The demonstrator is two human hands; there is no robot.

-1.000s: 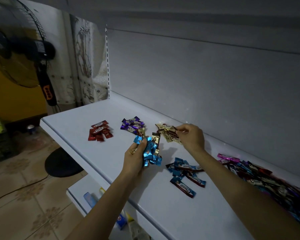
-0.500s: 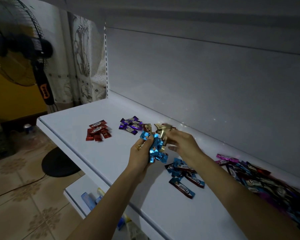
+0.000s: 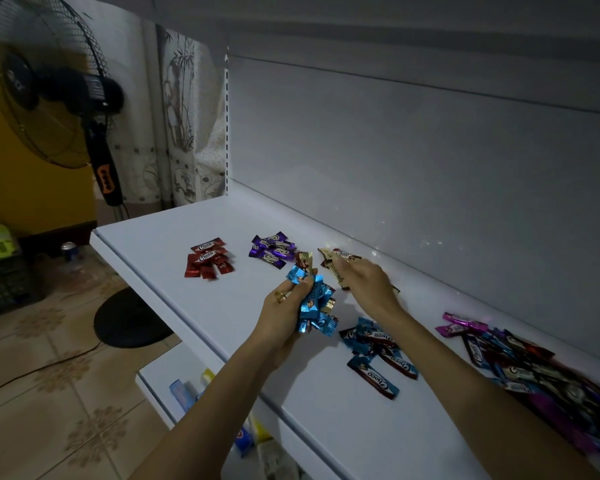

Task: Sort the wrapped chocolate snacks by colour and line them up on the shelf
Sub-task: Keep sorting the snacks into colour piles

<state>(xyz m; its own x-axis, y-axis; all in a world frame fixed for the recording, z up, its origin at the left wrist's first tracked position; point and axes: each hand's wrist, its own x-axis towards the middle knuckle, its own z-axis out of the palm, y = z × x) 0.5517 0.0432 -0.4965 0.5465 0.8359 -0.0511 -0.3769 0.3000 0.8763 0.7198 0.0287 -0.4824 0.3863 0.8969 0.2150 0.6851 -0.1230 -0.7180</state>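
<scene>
Right hand [image 3: 366, 282] has swung away from the left one since half a second ago, when the two were practically touching over the bundle. Now it's out over the gold pile [image 3: 340, 253] near the back wall. It's palm down with the forearm reaching in from lower right, and the fingers are curled round a gold snack [image 3: 336, 276] that pokes out toward the left.

Left hand [image 3: 281, 310] is held upright just above the white shelf [image 3: 174, 244], thumb side facing me and a ring showing on one finger. Its fingers are clenched around a blue bundle [image 3: 314, 306] of wrapped snacks. One brown-and-gold snack [image 3: 304, 261] sticks up out of the top of it. How many blues are in that fist I can't tell, several anyway.

Counts, as best I can make out in this light:
- four sorted groups lying on the shelf
- red pile [image 3: 207, 259] furthest left, about five pieces
- purple pile [image 3: 270, 251] next to it, four or five
- the gold pile is half hidden by the right hand, so no count there
- blue pile [image 3: 374, 351] under the right forearm, at least four, overlapping each other
- the unsorted mixed heap [image 3: 534, 372] sits along the right end against the wall, pink, blue and dark wrappers, way too many to count

One black standing fan [image 3: 49, 88] is off to the left on the tiled floor. A lower shelf [image 3: 160, 372] sits underneath with some packets on it.
</scene>
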